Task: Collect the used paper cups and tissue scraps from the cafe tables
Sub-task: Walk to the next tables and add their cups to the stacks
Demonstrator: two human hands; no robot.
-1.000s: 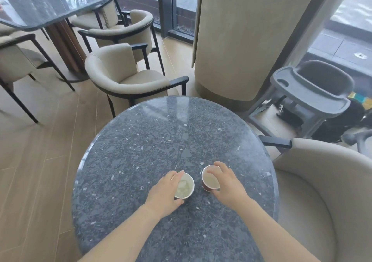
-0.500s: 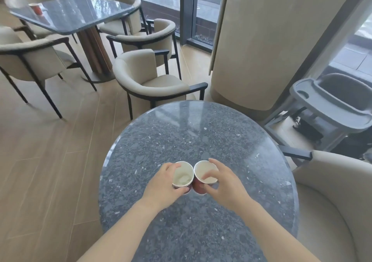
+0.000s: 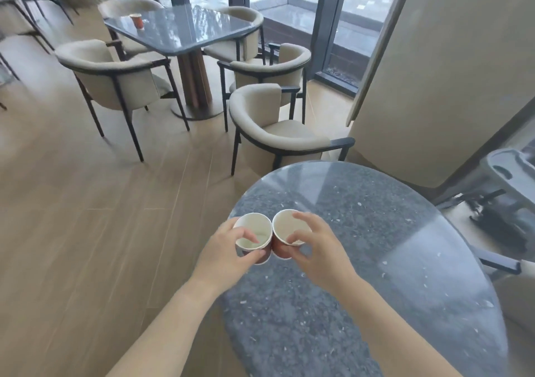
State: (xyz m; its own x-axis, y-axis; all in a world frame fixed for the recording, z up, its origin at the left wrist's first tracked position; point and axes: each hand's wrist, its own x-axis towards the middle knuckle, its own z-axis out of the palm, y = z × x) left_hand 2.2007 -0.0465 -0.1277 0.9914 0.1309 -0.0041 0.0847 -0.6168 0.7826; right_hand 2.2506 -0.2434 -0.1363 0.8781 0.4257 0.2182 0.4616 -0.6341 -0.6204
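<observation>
My left hand (image 3: 224, 253) grips a small red paper cup (image 3: 254, 233) with a white inside. My right hand (image 3: 314, 249) grips a second red paper cup (image 3: 285, 226) right beside it, and the two cups touch. Both are held above the left edge of the round dark speckled table (image 3: 376, 261). A pale scrap seems to lie in the left cup, though blur hides the detail. A third red paper cup (image 3: 136, 21) stands on the far rectangular table (image 3: 185, 32).
Beige armchairs (image 3: 269, 127) stand between the two tables and around the far one. A wide beige column (image 3: 434, 72) rises at the right, with a grey high chair (image 3: 509, 179) beside it. Wooden floor (image 3: 86, 217) stretches to the left.
Both hands have lifted the cups off the round table and brought them together until they touch. The view has swung left, so the far table and its cup now show.
</observation>
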